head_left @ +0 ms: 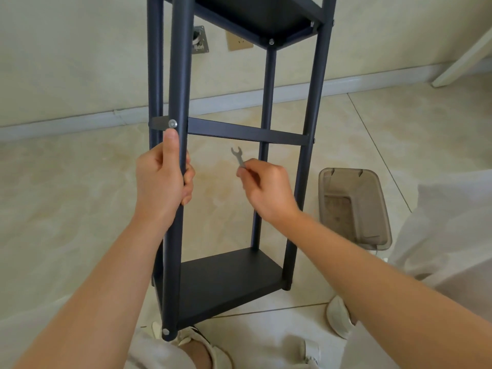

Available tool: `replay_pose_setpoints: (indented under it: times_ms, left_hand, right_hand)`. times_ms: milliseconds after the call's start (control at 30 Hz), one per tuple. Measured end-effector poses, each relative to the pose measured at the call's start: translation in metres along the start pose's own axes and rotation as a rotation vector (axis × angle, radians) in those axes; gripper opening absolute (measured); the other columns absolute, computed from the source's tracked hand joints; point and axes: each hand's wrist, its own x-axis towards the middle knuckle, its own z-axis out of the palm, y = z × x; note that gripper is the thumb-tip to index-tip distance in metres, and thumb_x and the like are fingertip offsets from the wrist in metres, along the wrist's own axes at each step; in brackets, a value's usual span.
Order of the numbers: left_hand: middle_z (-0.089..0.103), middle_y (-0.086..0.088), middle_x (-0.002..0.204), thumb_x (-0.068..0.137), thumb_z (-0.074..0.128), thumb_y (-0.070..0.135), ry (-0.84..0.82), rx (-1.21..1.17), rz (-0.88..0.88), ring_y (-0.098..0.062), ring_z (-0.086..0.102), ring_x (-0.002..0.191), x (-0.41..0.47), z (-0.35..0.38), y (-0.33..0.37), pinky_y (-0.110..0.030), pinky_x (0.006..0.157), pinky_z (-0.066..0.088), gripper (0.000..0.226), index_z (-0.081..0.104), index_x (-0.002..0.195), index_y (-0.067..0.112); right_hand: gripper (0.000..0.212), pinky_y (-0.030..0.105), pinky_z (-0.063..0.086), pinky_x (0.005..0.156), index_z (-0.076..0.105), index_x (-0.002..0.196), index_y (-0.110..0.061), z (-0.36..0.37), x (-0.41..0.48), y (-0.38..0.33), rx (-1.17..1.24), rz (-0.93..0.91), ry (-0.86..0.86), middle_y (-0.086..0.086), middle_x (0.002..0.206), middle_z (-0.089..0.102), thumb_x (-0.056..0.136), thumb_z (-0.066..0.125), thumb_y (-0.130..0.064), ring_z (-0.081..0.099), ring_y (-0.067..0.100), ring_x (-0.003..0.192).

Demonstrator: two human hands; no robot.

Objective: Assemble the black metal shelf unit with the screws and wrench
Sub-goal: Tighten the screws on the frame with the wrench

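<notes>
My left grip [162,177] wraps the front post [181,75], thumb lying straight up along it, forearm stretched forward. My right grip [266,187] pinches the wrench [238,155] by its handle, fingers curled.

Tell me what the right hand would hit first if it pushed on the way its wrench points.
The right hand pinches the wrench, open end pointing up and slightly left. Straight on, it would probably meet the black crossbar just above; depth is unclear, so it might pass by.

Beige marble-look floor tiles [80,209], thin grout lines. Cream wall [66,49], pale grey skirting [226,99]. Beige socket plate [239,41] beside metal plate [199,39]. Smoky plastic bin [372,203] on floor.
</notes>
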Motion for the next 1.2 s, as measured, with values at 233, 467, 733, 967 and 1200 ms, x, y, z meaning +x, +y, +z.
replay_pose_setpoints:
  times_ms: [233, 467, 733, 967, 1200]
  left_hand:
    - [0.05, 0.0, 0.05, 0.091, 0.039, 0.073, 0.003, 0.002, -0.018, -0.015, 0.039, 0.035, -0.001, -0.005, 0.0, -0.022, 0.034, 0.032, 0.061, 0.056, 0.062, 0.022]
    - [0.045, -0.001, 0.051, 0.095, 0.061, 0.05, -0.022, 0.012, 0.01, -0.013, 0.035, 0.036, -0.002, -0.009, -0.004, -0.022, 0.034, 0.032, 0.044, 0.052, 0.07, 0.015]
    - [0.043, -0.001, 0.052, 0.093, 0.071, 0.035, -0.013, 0.015, 0.011, -0.013, 0.036, 0.036, -0.005, -0.007, -0.008, -0.021, 0.035, 0.031, 0.032, 0.052, 0.075, 0.017]
    - [0.044, 0.002, 0.05, 0.093, 0.071, 0.034, -0.018, 0.036, 0.014, -0.011, 0.037, 0.036, -0.004, -0.006, -0.008, -0.022, 0.034, 0.033, 0.028, 0.054, 0.074, 0.021]
    - [0.043, 0.001, 0.048, 0.093, 0.07, 0.035, -0.027, 0.055, 0.019, -0.013, 0.036, 0.035, -0.005, -0.009, -0.007, -0.023, 0.035, 0.034, 0.031, 0.052, 0.077, 0.015]
  right_hand:
    - [0.023, 0.038, 0.05, 0.062, 0.073, 0.08, -0.007, -0.054, 0.019, -0.022, -0.31, -0.121, -0.14, 0.001, 0.065, 0.064, 0.095, 0.057, -0.014, 0.056, 0.02, 0.06]
    - [0.009, 0.012, 0.037, 0.044, 0.074, 0.084, -0.021, -0.085, 0.059, -0.012, -0.227, 0.33, -0.183, -0.007, 0.066, 0.058, 0.09, 0.067, -0.022, 0.052, 0.004, 0.053]
    - [0.018, 0.036, 0.052, 0.089, 0.075, 0.099, -0.011, -0.125, 0.086, 0.038, -0.26, 0.596, -0.046, 0.01, 0.12, 0.06, 0.083, 0.076, -0.019, 0.057, 0.027, 0.105]
    - [0.017, 0.044, 0.05, 0.101, 0.07, 0.095, -0.008, -0.126, 0.088, 0.035, 0.111, 0.735, -0.088, 0.011, 0.115, 0.067, 0.08, 0.078, -0.009, 0.061, 0.024, 0.11]
    - [0.036, 0.047, 0.045, 0.106, 0.064, 0.118, -0.002, -0.123, 0.085, 0.024, 0.246, 0.77, -0.166, 0.012, 0.126, 0.06, 0.084, 0.073, -0.008, 0.056, 0.029, 0.118]
